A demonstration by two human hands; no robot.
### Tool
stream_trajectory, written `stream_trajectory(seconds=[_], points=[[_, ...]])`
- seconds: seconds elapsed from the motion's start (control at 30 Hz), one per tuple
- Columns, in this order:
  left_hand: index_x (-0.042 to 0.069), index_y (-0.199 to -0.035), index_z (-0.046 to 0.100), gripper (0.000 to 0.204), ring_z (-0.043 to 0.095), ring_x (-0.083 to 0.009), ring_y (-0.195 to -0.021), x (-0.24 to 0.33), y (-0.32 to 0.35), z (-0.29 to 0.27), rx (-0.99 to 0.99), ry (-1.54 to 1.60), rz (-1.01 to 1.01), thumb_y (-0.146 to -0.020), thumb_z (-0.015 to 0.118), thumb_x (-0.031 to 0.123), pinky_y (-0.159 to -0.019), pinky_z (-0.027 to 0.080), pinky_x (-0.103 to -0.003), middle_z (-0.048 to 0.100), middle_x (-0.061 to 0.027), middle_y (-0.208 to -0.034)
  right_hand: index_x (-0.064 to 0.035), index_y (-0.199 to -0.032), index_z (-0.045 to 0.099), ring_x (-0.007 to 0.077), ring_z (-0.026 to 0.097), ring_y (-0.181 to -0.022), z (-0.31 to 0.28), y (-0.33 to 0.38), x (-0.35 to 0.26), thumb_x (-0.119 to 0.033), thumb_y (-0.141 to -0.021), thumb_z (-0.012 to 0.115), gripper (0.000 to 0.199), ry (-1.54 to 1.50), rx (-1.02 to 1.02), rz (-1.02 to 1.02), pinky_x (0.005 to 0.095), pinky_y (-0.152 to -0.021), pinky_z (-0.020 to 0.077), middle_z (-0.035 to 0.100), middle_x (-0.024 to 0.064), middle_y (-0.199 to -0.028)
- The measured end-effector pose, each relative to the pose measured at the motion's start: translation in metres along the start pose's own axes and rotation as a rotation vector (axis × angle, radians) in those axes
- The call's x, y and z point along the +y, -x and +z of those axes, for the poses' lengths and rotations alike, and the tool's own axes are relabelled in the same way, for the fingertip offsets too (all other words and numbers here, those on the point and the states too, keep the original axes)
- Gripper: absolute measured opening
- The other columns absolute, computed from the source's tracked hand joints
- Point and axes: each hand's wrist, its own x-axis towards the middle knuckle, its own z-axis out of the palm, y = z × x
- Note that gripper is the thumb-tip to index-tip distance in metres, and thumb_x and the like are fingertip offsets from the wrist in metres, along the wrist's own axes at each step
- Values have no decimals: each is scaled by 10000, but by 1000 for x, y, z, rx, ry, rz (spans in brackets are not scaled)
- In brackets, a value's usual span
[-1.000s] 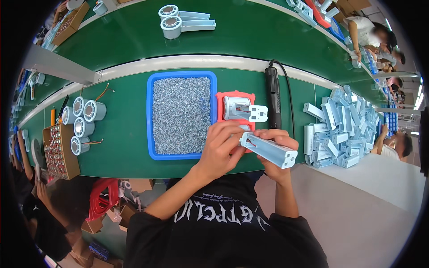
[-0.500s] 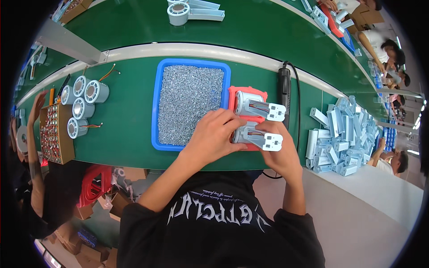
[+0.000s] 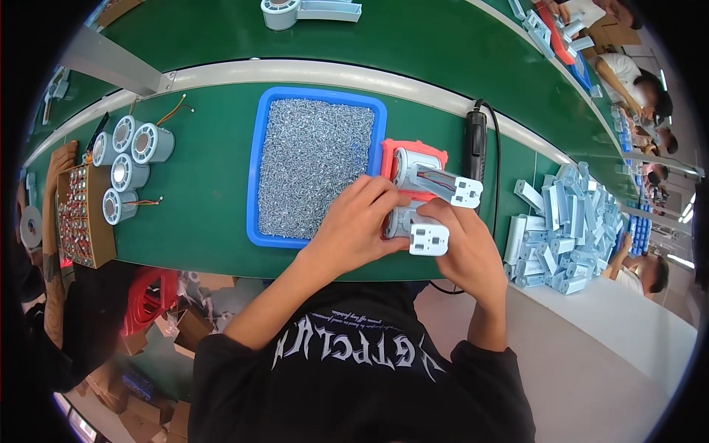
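Observation:
Both my hands are closed on the nearer of two pale-blue motor housings, each with an arm ending in a white plate. My left hand (image 3: 360,221) grips the round body of this near motor housing (image 3: 429,240), thumb and fingers on its left side. On its right, my right hand (image 3: 469,251) has its fingers wrapped about the arm, close to the white plate. My fingers hide much of the body. Just beyond, a second motor housing (image 3: 418,162) sits in a red fixture (image 3: 437,153), wires showing along its arm.
A blue tray (image 3: 253,181) full of small screws lies left of my hands. Several round motors (image 3: 129,173) and a parts box (image 3: 107,221) stand farther left, with another person's hand (image 3: 63,159) at the box. Right are a black electric screwdriver (image 3: 475,144) and piled pale-blue housings (image 3: 569,221).
The near motor housing's white plate has swung left and toward me, with my right hand's fingers following it. At the left, the other person's hand has come down to the parts box.

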Motion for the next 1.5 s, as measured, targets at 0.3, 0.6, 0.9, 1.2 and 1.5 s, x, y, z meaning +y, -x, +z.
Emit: stream_trajectory(seconds=[0.3, 0.6, 0.9, 1.2, 1.5], points=[[41, -1013, 592, 495, 522, -299, -946, 6, 6, 2, -29, 2, -72, -591, 824, 152, -802, 465, -401, 502, -102, -977, -60, -1058, 601, 344, 589, -873, 11, 1, -4, 39, -650, 670, 425, 37, 78, -53, 408, -746, 475, 631, 119, -977], [22, -1032, 580, 505, 529, -312, -934, 8, 5, 1, -67, 103, -115, -594, 817, 109, -803, 466, -416, 485, -114, -965, -79, -1066, 595, 330, 603, -847, 7, -2, -7, 18, -641, 689, 446, 152, 24, -52, 402, -740, 478, 637, 102, -954], [17, -1015, 576, 500, 532, -314, -922, 6, 7, 5, -38, 75, -73, -589, 820, 115, -793, 466, -416, 488, -120, -960, -60, -1036, 590, 333, 610, -834, 8, -2, 3, 17, -631, 697, 427, 170, 0, -87, 405, -740, 477, 639, 111, -940], [12, -955, 566, 468, 530, -315, -913, 0, 5, 4, -27, 63, -19, -581, 825, 119, -783, 462, -415, 482, -122, -944, -44, -1013, 602, 353, 605, -816, 7, -7, -1, 39, -613, 691, 418, 115, -39, -88, 413, -696, 482, 625, 147, -897], [14, -959, 579, 453, 526, -315, -915, -2, 9, 8, 2, 89, -22, -601, 823, 146, -794, 462, -402, 499, -122, -956, -45, -1031, 608, 348, 595, -851, 6, -7, 9, 43, -618, 701, 433, 53, -50, -98, 402, -707, 487, 616, 155, -932]])
